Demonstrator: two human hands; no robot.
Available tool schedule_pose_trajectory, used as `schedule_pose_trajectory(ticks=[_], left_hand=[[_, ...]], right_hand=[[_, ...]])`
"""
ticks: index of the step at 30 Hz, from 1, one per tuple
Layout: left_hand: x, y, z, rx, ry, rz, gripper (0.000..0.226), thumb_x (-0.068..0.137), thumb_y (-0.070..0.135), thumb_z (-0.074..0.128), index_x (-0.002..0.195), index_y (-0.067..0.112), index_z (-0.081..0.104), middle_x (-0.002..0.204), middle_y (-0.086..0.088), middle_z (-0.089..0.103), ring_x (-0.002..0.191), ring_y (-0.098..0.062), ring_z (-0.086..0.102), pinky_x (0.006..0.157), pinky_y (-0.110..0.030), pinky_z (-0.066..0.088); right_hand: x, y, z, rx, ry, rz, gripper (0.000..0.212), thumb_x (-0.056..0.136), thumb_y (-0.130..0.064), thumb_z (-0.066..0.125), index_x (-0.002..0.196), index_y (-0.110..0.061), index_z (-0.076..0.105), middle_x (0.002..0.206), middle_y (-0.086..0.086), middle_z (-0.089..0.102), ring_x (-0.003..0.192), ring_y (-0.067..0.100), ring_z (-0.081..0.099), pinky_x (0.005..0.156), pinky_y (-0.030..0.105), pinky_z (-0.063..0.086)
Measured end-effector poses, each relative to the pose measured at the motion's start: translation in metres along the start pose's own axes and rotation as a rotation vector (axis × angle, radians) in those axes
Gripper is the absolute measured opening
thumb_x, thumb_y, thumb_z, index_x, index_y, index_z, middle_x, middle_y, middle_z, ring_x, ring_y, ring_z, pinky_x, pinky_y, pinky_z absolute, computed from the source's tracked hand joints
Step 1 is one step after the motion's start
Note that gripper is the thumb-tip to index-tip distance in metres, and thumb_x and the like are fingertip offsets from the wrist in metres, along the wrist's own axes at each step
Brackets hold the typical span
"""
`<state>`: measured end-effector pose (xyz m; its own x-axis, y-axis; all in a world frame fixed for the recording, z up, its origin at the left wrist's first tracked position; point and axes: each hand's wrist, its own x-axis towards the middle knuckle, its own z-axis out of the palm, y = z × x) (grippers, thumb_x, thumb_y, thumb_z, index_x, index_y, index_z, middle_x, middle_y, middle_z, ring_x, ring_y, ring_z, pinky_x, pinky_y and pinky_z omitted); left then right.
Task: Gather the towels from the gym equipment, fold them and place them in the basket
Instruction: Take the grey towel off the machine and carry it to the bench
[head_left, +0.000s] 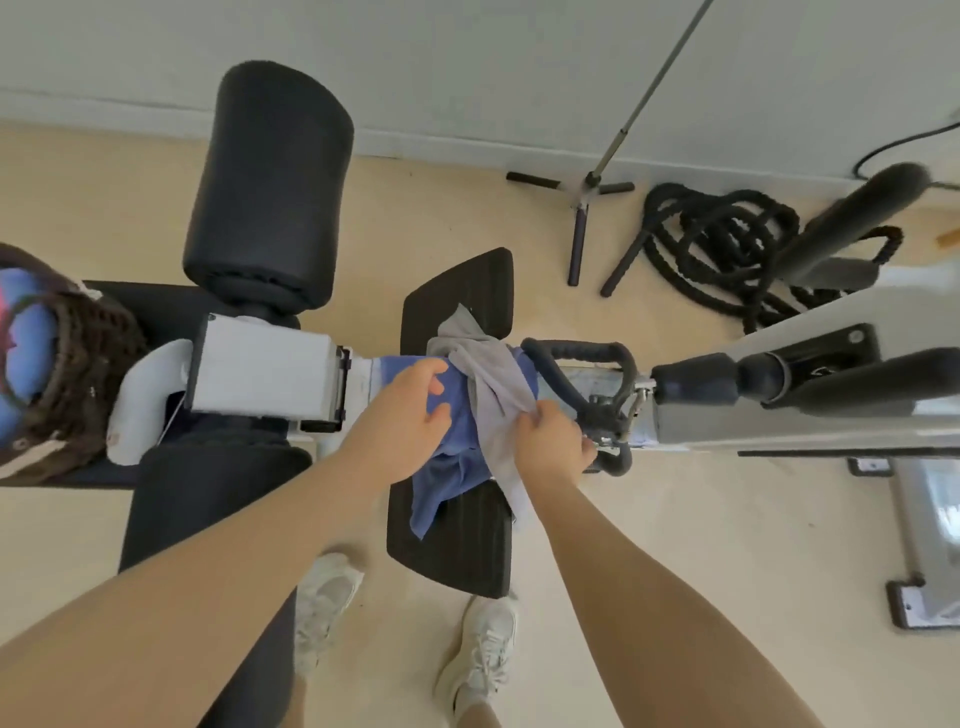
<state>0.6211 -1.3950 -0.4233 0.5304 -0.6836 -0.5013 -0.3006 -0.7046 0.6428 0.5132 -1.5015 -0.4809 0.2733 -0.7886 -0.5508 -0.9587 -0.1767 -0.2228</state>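
Head view: a gym machine (260, 371) with a white frame is seen from above, lying across the picture from left to right. Two thick black roller pads are fixed to it on the left, one (270, 182) on the far side and one (208, 519) on the near side. Two flat black foot plates are seen in the middle, one (462, 291) beyond the frame and one (457, 540) before it. A black coiled rope (727, 244) is laid on the floor near the wall at the upper right, and a metal bar (644, 98) with black grips leans beside it. At the left edge a woven basket (57, 358) is standing on the machine, with blue cloth inside it.

Two towels are draped over the frame between the plates. The blue towel (457, 467) is lying underneath and hangs down toward the near plate. The grey towel (488, 374) is laid across it and reaches onto the far plate.

The left hand (410, 415) is placed on the blue towel, with the fingers curled loosely and the thumb spread. The grey towel is pinched by the right hand (550, 441) at its near part, the fingers closed around the cloth, just beside a black handle (582, 353). Two white shoes (483, 654) are seen on the floor below.
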Motion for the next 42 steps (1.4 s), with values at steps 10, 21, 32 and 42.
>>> schedule_pose_trajectory(ticks=[10, 21, 32, 42], left_hand=[[-0.101, 0.127, -0.084, -0.011, -0.067, 0.374, 0.072, 0.078, 0.011, 0.071, 0.140, 0.017, 0.034, 0.139, 0.010, 0.037, 0.127, -0.003, 0.032, 0.110, -0.021, 0.025], [-0.275, 0.171, -0.184, -0.259, 0.351, 0.349, 0.010, 0.081, 0.036, 0.052, 0.087, 0.043, 0.055, 0.081, -0.003, 0.065, 0.078, -0.021, 0.061, 0.072, -0.033, 0.048], [-0.434, 0.069, -0.235, -0.241, 0.573, 0.049, 0.024, 0.090, 0.019, 0.055, 0.067, 0.014, 0.061, 0.078, -0.002, 0.066, 0.089, -0.020, 0.059, 0.074, -0.026, 0.041], [-0.586, -0.074, -0.273, -0.272, 0.647, 0.039, 0.012, 0.085, 0.010, 0.056, 0.079, 0.016, 0.063, 0.075, 0.002, 0.061, 0.070, -0.004, 0.051, 0.065, -0.017, 0.039]], right_hand=[[-0.144, -0.033, -0.221, 1.008, -0.452, -0.515, 0.030, 0.077, -0.006, 0.051, 0.056, -0.025, 0.063, 0.060, -0.005, 0.058, 0.059, 0.009, 0.054, 0.056, 0.021, 0.044], [-0.226, -0.090, -0.311, 0.655, -0.712, -0.629, 0.004, 0.079, -0.011, 0.062, 0.080, -0.015, 0.060, 0.083, 0.007, 0.062, 0.080, 0.021, 0.058, 0.075, 0.031, 0.046], [-0.428, -0.164, -0.211, 0.235, -0.543, -1.405, 0.006, 0.091, -0.018, 0.056, 0.092, -0.018, 0.062, 0.088, -0.004, 0.065, 0.081, 0.006, 0.061, 0.080, 0.022, 0.050], [-0.588, -0.202, -0.073, 0.120, -0.310, -1.681, 0.035, 0.078, -0.025, 0.050, 0.108, -0.011, 0.060, 0.091, 0.001, 0.070, 0.081, 0.019, 0.065, 0.074, 0.040, 0.052]])
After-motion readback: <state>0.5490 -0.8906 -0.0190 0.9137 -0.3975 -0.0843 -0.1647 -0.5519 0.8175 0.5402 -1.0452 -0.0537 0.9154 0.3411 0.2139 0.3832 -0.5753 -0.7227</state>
